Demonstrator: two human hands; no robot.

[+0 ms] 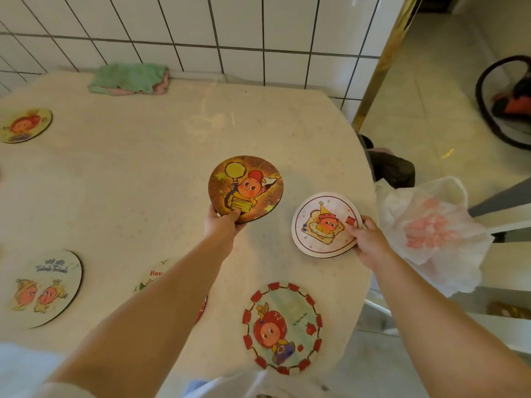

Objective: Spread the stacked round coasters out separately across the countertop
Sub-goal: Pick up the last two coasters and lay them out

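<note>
1. Head view: a person's left hand (222, 224) pinches the near edge of an orange coaster (246, 189), thumb on top, holding the thin round disc tilted above the middle of the countertop (129, 173). Its print shows a cartoon figure with a yellow balloon and stars, and a dark rim edges the disc.
2. The right hand (370, 239) grips a white coaster (326, 225) by its right edge, fingers closed over the print of a toast figure with a red border line. A second rim shows just beneath it, so it may be a small stack; whether it touches the counter cannot be told.
3. Four more coasters lie flat and apart: a red-checked one (283, 328) near the front edge, a pale one (46, 288) with two figures at left, a yellow one (26, 124) at far left, and one (156, 275) mostly hidden under the left forearm.
4. The countertop is smooth, cream, speckled stone with a rounded right corner, backed by glossy white wall tiles (244, 24) with dark grout.
5. A folded green cloth (129, 79), fuzzy, lies against the wall. A crinkled white plastic bag (431, 231) with red print hangs beside the counter's right edge.
</note>
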